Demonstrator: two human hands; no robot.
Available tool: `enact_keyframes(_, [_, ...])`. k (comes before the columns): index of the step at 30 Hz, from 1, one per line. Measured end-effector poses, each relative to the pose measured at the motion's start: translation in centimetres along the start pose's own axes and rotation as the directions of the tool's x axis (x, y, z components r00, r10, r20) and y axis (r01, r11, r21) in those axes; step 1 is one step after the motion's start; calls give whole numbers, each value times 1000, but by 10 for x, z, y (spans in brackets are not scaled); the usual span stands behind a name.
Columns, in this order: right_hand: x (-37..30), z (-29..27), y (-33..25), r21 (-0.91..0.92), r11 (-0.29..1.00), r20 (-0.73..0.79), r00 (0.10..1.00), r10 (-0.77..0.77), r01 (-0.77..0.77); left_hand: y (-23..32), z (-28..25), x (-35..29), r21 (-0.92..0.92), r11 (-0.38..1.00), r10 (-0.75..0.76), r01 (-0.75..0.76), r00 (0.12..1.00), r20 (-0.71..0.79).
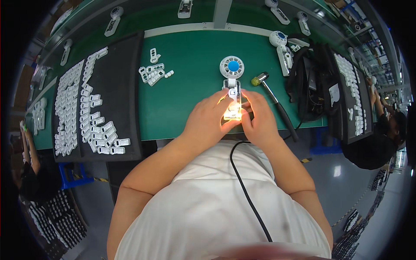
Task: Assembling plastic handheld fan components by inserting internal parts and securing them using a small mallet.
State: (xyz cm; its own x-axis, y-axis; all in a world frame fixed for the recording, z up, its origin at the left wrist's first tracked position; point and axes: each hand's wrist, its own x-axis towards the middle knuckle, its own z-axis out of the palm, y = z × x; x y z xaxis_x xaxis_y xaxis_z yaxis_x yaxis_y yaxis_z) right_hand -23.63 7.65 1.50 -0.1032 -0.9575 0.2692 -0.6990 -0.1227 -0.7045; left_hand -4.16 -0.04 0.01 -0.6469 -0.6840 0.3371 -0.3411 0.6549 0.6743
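Observation:
A white handheld fan (232,67) with a round vented head and a blue disc at its centre lies on the green table mat, head pointing away from me. My left hand (205,118) is closed around the left side of its handle, thumb near the lower end. From the other side my right hand (260,118) grips the handle with bent fingers. Between my hands, a white panel (232,96) shows on the handle under a bright warm glow. Fingers hide parts of the handle's edges. To the right lies a hammer (277,100) with a yellow-green tip and black grip.
Small white casing parts (152,73) lie loose at the left of the mat (186,56). A black tray (123,82) at far left holds rows of white parts. At right are another fan (278,40), a black bag (308,82) and a second tray (346,125). Other people work on both sides.

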Motion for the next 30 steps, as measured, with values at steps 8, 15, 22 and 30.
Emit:
enact_keyframes(8, [1, 10, -12, -186, 969, 39, 986, -159, 164, 5, -8, -5, -127, 992, 5, -19, 994, -105])
enact_keyframes(15, [32, -9, -23, -208, 977, 166, 986, -17, 52, -5, -37, -39, 38, 998, 45, -43, 999, -31])
enact_keyframes(22, [126, -110, 7, -258, 962, 173, 984, -47, 92, -12, -32, -35, 37, 996, 85, -84, 996, -30])
enact_keyframes(30, [365, -92, 140, -683, 725, 143, 957, 253, -89, -7, -31, -21, 165, 983, 72, -76, 997, 34])
